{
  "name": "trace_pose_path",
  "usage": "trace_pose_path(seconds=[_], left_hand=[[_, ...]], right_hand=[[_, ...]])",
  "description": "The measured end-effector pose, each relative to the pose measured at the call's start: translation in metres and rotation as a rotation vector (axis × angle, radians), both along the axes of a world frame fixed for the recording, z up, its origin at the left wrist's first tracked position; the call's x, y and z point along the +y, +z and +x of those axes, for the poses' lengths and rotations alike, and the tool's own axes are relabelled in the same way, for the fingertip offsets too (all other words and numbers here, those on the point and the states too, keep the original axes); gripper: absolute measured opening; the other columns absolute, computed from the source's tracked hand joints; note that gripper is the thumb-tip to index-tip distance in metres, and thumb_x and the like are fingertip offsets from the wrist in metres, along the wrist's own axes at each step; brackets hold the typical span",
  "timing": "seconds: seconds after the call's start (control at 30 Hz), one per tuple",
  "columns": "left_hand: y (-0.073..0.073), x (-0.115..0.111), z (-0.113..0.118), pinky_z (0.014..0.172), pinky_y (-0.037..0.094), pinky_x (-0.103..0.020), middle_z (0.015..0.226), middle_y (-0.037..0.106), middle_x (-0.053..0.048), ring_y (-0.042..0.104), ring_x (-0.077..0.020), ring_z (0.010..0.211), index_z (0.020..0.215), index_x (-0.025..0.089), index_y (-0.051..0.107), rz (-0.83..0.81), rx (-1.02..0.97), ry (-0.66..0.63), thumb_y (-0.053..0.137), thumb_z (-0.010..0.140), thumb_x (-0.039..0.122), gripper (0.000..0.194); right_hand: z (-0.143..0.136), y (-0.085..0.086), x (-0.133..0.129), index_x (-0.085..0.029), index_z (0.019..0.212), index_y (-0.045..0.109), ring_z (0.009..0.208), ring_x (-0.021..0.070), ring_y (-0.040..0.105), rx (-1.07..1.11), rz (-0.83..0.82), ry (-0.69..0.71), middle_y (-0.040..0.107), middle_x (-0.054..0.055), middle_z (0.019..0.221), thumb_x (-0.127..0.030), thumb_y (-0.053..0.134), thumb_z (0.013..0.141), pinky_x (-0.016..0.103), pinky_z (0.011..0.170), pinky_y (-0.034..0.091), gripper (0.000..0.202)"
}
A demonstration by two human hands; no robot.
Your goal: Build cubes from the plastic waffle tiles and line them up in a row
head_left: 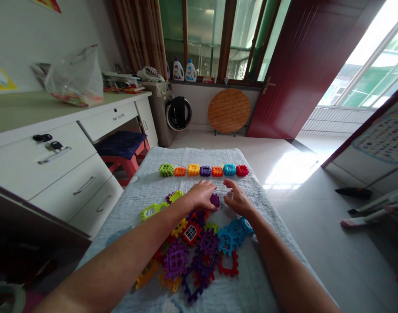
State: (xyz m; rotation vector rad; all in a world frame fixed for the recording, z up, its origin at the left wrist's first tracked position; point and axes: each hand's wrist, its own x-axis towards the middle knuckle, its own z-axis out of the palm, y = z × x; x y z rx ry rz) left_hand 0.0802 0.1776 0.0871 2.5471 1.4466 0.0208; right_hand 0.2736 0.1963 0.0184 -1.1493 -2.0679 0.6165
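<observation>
Across the far part of the cloth-covered table (146, 169) runs a row of several block cubes, from a green cube (166, 170) at the left to a red cube (242, 170) at the right. Nearer lies a pile of flat toothed pieces, among them a purple piece (175, 259) and a blue piece (227, 240). My left hand (202, 194) is over the far edge of the pile, its fingers against a small purple piece (215, 200). Just right of it, my right hand (237, 198) is open with fingers curved apart, holding nothing.
A desk with white drawers (65, 161) stands at the left, with a plastic bag (78, 80) on top. A stool (122, 145) is beside the table. Behind are a washing machine (162, 113) and a round wooden board (229, 111).
</observation>
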Motion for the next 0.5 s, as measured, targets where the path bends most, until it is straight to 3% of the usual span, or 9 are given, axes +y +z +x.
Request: trace_pose_path(seconds=[0.1, 0.23, 0.4, 0.5], left_hand=[[-0.004, 0.011, 0.011, 0.088, 0.047, -0.041, 0.111, 0.062, -0.014, 0.056, -0.0334, 0.105, 0.100, 0.017, 0.064, -0.043, 0.139, 0.023, 0.067, 0.059, 0.059, 0.059], [-0.008, 0.014, 0.013, 0.081, 0.051, -0.036, 0.104, 0.065, -0.012, 0.060, -0.0307, 0.098, 0.094, 0.019, 0.065, -0.056, 0.175, 0.019, 0.067, 0.057, 0.056, 0.053], [-0.010, 0.010, 0.014, 0.082, 0.049, -0.038, 0.099, 0.066, -0.011, 0.060, -0.0307, 0.098, 0.090, 0.020, 0.065, 0.038, 0.158, 0.012, 0.063, 0.059, 0.059, 0.050], [-0.006, 0.007, 0.002, 0.084, 0.048, -0.039, 0.097, 0.065, -0.010, 0.060, -0.0293, 0.095, 0.091, 0.020, 0.064, 0.127, 0.097, 0.016, 0.064, 0.059, 0.055, 0.047]], right_hand=[[0.006, -0.006, 0.007, -0.021, 0.124, 0.044, 0.106, 0.0215, 0.055, 0.022, 0.017, -0.066, 0.055, 0.010, 0.118, -0.015, 0.051, 0.069, 0.040, 0.091, 0.045, 0.056], [0.009, -0.012, 0.010, -0.021, 0.123, 0.046, 0.104, 0.0207, 0.056, 0.007, 0.047, -0.068, 0.055, 0.009, 0.116, -0.016, 0.050, 0.070, 0.039, 0.089, 0.047, 0.053], [0.007, -0.013, 0.009, -0.019, 0.121, 0.048, 0.096, 0.0200, 0.058, -0.007, 0.088, -0.078, 0.058, 0.010, 0.112, -0.017, 0.049, 0.072, 0.038, 0.087, 0.048, 0.049], [0.008, -0.013, 0.008, -0.019, 0.121, 0.048, 0.092, 0.0197, 0.060, -0.007, 0.077, -0.089, 0.059, 0.010, 0.110, -0.019, 0.048, 0.073, 0.038, 0.085, 0.049, 0.048]])
